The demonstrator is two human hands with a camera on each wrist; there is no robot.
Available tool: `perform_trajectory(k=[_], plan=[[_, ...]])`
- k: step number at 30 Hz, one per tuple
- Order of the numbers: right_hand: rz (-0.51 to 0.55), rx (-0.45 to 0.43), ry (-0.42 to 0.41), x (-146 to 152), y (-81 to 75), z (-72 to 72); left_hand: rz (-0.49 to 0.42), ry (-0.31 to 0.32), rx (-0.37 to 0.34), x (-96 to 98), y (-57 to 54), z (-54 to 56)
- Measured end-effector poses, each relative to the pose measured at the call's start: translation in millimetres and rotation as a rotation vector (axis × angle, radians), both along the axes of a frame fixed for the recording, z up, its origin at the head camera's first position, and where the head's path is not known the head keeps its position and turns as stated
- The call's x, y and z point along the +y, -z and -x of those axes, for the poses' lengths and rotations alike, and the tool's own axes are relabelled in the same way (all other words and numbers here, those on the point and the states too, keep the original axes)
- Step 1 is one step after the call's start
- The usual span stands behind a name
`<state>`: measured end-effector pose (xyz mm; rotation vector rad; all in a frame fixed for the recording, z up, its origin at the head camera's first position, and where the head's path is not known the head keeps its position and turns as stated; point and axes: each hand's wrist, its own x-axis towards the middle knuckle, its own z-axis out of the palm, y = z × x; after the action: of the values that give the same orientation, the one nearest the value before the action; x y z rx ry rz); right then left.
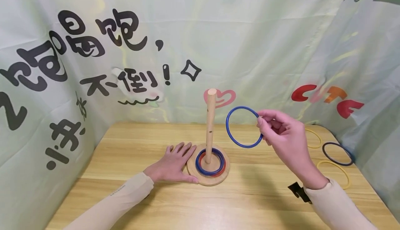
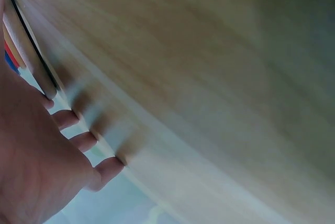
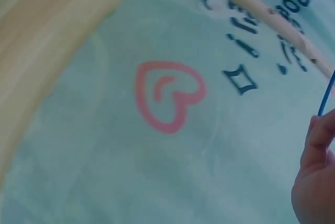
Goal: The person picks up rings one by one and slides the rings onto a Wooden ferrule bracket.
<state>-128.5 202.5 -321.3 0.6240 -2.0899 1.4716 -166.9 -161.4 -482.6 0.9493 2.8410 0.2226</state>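
Observation:
In the head view, a wooden post [image 1: 210,125] stands upright on a round wooden base [image 1: 208,181]. A blue ring [image 1: 210,173] and a red ring [image 1: 223,169] lie stacked around its foot. My left hand [image 1: 173,162] rests with spread fingers against the base's left side; the left wrist view shows its fingertips [image 2: 112,165] on the tabletop. To the right of the post, in the air, my right hand [image 1: 285,134] pinches another blue ring [image 1: 242,107] by its right edge. That ring hangs apart from the post. Only a sliver of it enters the right wrist view.
Near the table's right edge lie a dark blue ring [image 1: 325,152], a nearer yellow ring [image 1: 347,176] and a farther yellow ring [image 1: 314,147], the yellow ones partly hidden by my right arm. A printed cloth [image 1: 256,49] closes off the wooden table [image 1: 175,205] at the back and sides.

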Motion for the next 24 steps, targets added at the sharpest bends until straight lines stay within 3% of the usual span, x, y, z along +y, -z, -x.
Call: perform_trajectory(k=[6, 12, 18, 24], plan=[[0.184, -0.022, -0.047, -19.0, -24.8, 0.6, -0.009, 0.001, -0.015, 1.0, -1.3, 0.0], [0.318, -0.044, -0.107, -38.9, -39.5, 9.1, 0.003, 0.004, -0.01, 0.9, -0.5, 1.4], [0.323, -0.069, -0.097, -56.3, -44.3, 21.3, 0.014, 0.005, 0.002, -1.0, 2.0, 3.7], [0.27, -0.137, -0.085, -65.5, -35.2, 32.0, 0.011, 0.007, 0.007, -1.4, 2.4, 2.7]])
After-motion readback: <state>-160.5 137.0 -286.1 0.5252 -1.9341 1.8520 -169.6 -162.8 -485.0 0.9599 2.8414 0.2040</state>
